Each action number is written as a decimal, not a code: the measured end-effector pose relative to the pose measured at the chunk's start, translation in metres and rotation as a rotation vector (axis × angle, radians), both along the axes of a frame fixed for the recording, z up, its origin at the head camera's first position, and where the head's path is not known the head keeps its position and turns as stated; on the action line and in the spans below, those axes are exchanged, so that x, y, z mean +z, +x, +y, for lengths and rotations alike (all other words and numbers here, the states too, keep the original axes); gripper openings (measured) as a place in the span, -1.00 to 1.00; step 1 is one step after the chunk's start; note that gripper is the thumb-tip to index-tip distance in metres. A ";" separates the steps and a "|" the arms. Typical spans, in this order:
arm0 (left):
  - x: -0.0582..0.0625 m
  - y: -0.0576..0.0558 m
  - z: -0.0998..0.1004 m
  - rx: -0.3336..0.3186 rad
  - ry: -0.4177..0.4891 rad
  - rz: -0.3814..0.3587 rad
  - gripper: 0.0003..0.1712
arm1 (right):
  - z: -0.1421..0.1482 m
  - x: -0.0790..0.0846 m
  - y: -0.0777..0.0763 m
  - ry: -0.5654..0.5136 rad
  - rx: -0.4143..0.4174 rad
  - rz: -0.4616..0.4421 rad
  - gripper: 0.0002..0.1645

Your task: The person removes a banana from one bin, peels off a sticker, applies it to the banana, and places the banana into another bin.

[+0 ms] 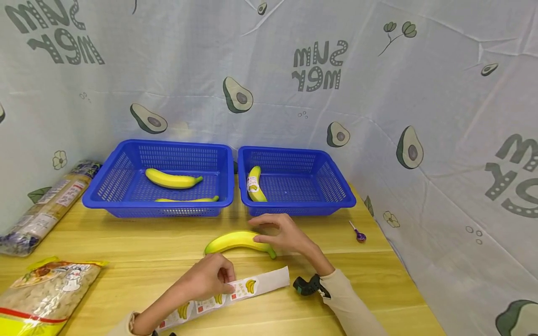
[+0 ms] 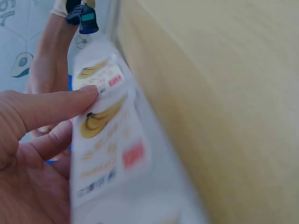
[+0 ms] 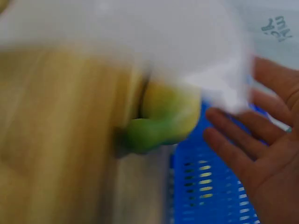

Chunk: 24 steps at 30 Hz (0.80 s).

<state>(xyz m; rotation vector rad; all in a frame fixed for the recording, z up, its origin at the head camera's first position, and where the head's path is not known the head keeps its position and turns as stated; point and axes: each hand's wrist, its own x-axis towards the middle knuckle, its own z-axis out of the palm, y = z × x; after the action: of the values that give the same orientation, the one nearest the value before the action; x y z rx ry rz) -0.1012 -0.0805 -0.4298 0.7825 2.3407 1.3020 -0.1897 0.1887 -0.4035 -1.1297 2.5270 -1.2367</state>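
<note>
Left hand (image 1: 208,278) pinches a strip of banana stickers (image 1: 272,281) between thumb and fingers over the surface (image 1: 357,275). Beyond the strip, a yellow banana (image 1: 235,239) lies on the surface in front of two blue baskets. Right hand (image 1: 283,233), fingers apart and holding nothing, is at the banana's stem end; whether it touches the fruit I cannot tell. Two more bananas lie in the left basket (image 1: 94,203), and one bearing a sticker lies in the right basket (image 1: 311,205).
</note>
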 end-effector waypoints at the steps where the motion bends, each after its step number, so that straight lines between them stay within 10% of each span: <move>1: 0.003 0.000 0.000 -0.009 0.015 -0.010 -0.77 | 0.000 0.004 0.001 -0.024 0.021 0.014 -0.53; 14: 0.047 -0.008 0.006 0.025 0.092 0.011 -0.93 | -0.013 0.042 0.026 -0.029 0.330 0.113 -0.84; 24: 0.073 -0.015 0.003 0.024 0.081 0.049 -0.84 | -0.021 0.049 0.031 0.047 0.324 0.087 -0.77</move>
<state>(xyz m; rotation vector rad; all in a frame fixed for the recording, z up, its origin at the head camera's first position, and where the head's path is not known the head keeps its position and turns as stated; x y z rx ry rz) -0.1161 -0.0771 -0.3567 0.8215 2.3547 1.4114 -0.1590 0.1677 -0.3542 -1.5363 2.2930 -1.0603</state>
